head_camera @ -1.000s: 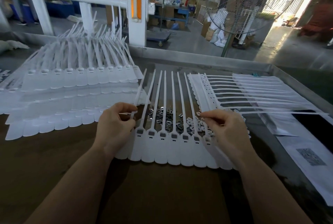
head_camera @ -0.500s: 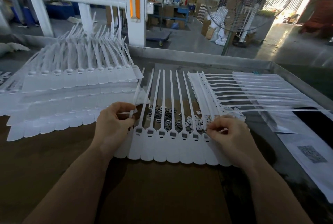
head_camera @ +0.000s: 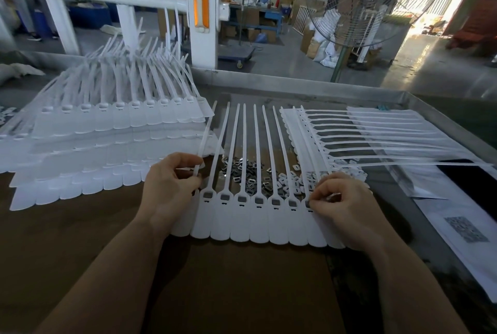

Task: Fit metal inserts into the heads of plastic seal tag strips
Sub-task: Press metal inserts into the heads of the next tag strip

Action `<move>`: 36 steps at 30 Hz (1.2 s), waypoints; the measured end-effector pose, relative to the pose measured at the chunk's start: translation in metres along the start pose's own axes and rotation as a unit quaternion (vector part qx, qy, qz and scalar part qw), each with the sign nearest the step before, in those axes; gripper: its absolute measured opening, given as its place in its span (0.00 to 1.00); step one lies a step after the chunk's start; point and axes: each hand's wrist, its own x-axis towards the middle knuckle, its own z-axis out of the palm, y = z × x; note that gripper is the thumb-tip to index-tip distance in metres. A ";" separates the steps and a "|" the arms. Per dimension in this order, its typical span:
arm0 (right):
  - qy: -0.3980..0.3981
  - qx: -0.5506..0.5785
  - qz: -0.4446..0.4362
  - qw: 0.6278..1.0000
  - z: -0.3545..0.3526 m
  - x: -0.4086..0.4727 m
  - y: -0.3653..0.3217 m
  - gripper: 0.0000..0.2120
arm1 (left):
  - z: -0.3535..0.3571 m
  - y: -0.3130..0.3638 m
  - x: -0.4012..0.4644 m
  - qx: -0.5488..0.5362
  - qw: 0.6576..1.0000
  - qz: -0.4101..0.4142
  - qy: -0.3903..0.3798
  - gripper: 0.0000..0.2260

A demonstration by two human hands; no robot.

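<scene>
White plastic seal tag strips (head_camera: 250, 215) lie in a joined row on the brown table (head_camera: 80, 247) right in front of me, heads toward me and tails fanning away. Each head visible in the row shows a dark square pocket. My left hand (head_camera: 169, 191) pinches the tail of the leftmost strip (head_camera: 203, 142) between thumb and fingers, lifting it off the table at a slant. My right hand (head_camera: 347, 207) has its fingers curled, the tips pressed on the head at the right end of the row; something small and pale sits between thumb and fingers, but I cannot tell what it is. Loose metal inserts (head_camera: 242, 169) lie heaped under the tails, just beyond the heads. A big stack of strips (head_camera: 107, 129) sits to my left, another set (head_camera: 349, 137) to my right.
</scene>
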 end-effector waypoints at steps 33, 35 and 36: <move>0.041 -0.134 -0.126 0.982 0.042 0.025 -0.042 0.06 | -0.002 -0.001 0.000 -0.008 1.000 0.001 -0.011 0.13; 0.041 -0.171 -0.120 0.977 0.047 0.028 -0.043 0.08 | -0.002 -0.001 0.000 -0.009 1.000 -0.001 -0.011 0.13; 0.042 -0.182 -0.114 0.976 0.049 0.029 -0.043 0.09 | -0.001 0.000 0.000 -0.008 1.000 -0.001 -0.011 0.13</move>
